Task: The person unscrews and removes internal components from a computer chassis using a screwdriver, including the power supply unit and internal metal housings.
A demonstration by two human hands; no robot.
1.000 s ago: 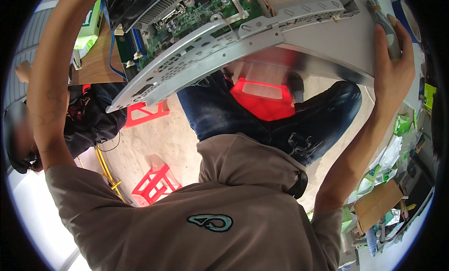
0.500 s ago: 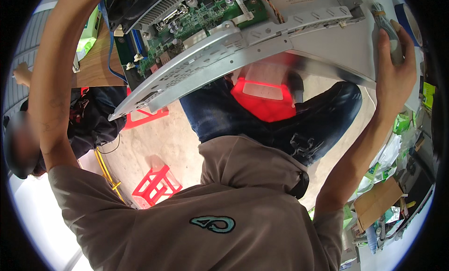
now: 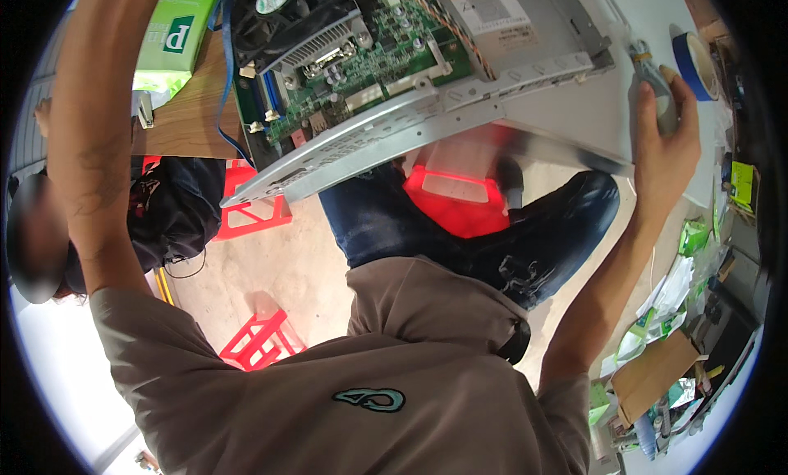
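At the far right, my right hand (image 3: 669,151) is closed around a grey rounded bundle (image 3: 663,106) with a tan band tied at its far end. Its exact kind is not clear. My left forearm (image 3: 94,147) rises along the left side and leaves the upper edge, so the left hand is out of sight. Between my arms stands an opened computer case (image 3: 460,106) with a bent-looking metal rim. Inside it show a green circuit board (image 3: 386,77), a black fan (image 3: 275,3) and a silver drive (image 3: 497,15) with labels.
A blue roll of tape (image 3: 696,67) lies just beyond my right hand. A green box (image 3: 168,44) is on the wooden tabletop (image 3: 193,118) at left. Red stools (image 3: 455,200) stand below. Another person (image 3: 176,200) is at the left. Cardboard (image 3: 657,376) and packaging clutter the right.
The view has shifted, showing more of the case's inside and the green box. My right hand still holds the grey bundle and appears slightly lower and further left in the picture.
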